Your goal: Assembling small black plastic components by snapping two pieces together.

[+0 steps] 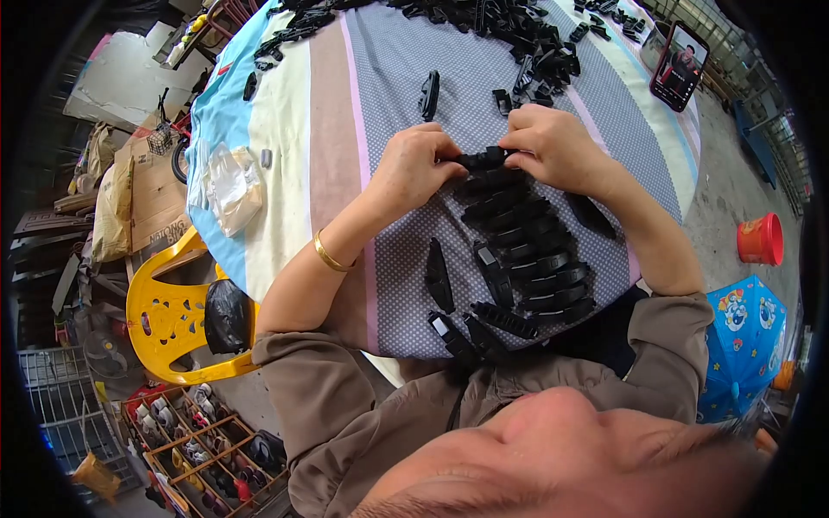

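Observation:
Between my two hands is a small black plastic piece [484, 159], held level at the far end of a row of like pieces. My left hand [409, 169] pinches its left end, a gold bangle on the wrist. The right end sits between the thumb and fingers of my right hand [553, 148]. Below, the row of black pieces [527, 233] runs toward me, side by side. A few loose black pieces [439, 274] lie to the left of the row and by the near edge. One more piece [429, 96] stands apart, beyond my left hand.
A large heap of black parts [484, 26] covers the far side of the cloth-covered table [328, 112]. At the left lies a clear plastic bag [231, 190]. A phone [680, 67] leans at the far right. Around stand a yellow chair [173, 302], red bucket [760, 239] and blue umbrella [744, 345].

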`<state>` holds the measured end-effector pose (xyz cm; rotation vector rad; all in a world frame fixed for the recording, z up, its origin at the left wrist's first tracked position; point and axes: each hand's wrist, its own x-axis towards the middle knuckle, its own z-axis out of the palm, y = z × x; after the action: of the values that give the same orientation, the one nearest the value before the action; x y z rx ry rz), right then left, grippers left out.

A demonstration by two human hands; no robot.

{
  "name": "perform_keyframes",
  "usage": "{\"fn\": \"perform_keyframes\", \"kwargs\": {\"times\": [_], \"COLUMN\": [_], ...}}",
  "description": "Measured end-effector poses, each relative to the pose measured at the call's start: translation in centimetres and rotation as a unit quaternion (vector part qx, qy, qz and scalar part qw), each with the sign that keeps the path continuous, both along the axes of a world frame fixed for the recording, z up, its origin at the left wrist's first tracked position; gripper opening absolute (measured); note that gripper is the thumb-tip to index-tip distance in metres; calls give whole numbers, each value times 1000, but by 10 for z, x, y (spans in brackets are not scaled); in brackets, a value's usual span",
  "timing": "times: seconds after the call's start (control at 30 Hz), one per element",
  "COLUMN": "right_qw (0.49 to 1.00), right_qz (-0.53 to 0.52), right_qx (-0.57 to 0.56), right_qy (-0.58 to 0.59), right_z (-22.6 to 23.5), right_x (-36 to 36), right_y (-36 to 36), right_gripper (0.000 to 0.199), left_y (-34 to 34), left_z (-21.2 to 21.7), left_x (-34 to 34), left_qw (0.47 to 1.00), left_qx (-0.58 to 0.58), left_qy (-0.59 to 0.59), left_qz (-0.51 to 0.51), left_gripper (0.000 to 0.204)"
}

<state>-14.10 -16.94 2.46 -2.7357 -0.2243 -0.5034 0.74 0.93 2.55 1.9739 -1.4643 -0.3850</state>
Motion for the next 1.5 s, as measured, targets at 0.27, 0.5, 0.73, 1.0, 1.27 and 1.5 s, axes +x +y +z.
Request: {"fn": "perform_keyframes", "kwargs": {"times": [0.27,0.5,0.73,1.0,1.27,1.5], "right_qw": [997,993,979,987,996,998], "right_qz": [49,-78,-180,-67,-28,-26], "right_qx": [63,23,-84,142,73,61], "right_qy": [-22,-91,-43,23,40,-20], "right_z": [-14,-1,-16,-7,-5,-5], "right_x": [11,6,9,5,4,1], "right_y": [3,-40,-50,-24,-8,-3], "right_gripper": [22,23,26,23,22,22], "left_y": [1,-13,-26,-3,-15,-17], "left_z": [-10,-5,-29,-2,-14,-12], "left_x": [-5,4,43,-20,28,6], "left_qw": [998,987,972,994,958,990], "left_qx": [-47,-104,-132,-47,-114,-57], "left_qy": [22,-120,-187,-98,-246,-112], "left_qz": [-24,-11,51,-27,-98,-61], "left_gripper": [19,36,35,24,26,23]}}
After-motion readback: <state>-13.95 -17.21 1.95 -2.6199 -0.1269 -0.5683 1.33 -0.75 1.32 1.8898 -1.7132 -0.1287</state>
